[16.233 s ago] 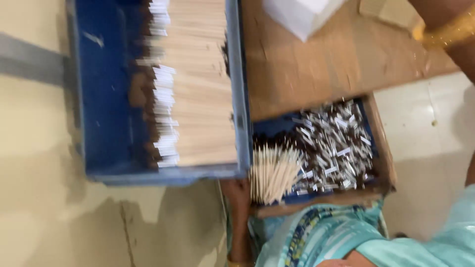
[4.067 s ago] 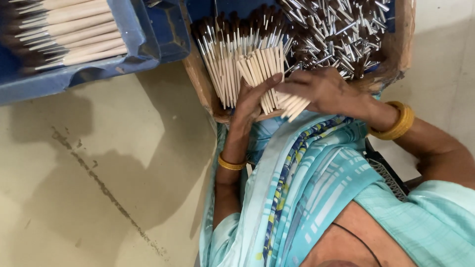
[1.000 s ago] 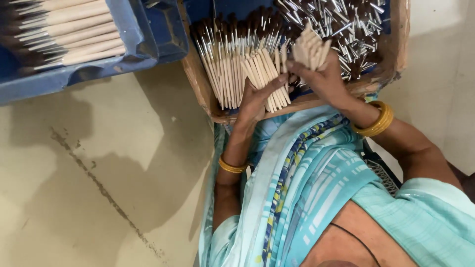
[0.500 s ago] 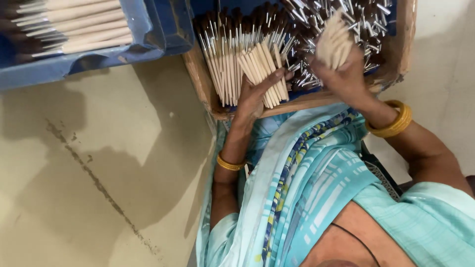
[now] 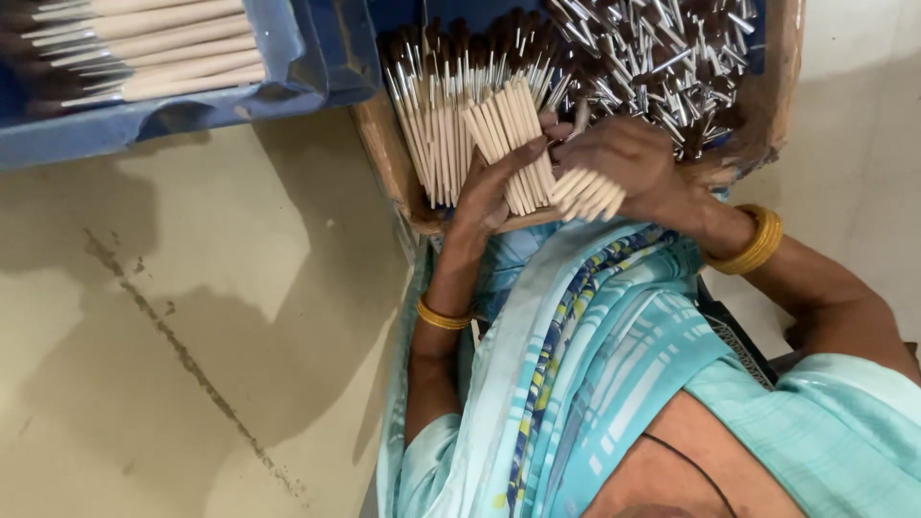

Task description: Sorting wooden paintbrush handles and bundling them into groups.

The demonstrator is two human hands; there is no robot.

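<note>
Brushes (image 5: 499, 144) stand in a fanned bunch at upper centre, long axes running up the frame — the left hand (image 5: 484, 187) grips their lower ends. Just right, touching it, the right hand (image 5: 628, 168) closes on a second bunch (image 5: 587, 195) angled toward lower right, over the tray (image 5: 389, 158).

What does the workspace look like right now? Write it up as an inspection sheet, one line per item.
Surface: beige floor, stained, with a dark crack line.
Job's things: wooden box holding finished brushes on one side and loose metal ferrules on the other.
Clutter: blue crate of pale wooden handles beside the box.
Hands: left hand holds a fan of handles; right hand grips a smaller bundle.
Cables: nothing seen.
Surroundings: turquoise patterned garment, gold bangles on both wrists.
</note>
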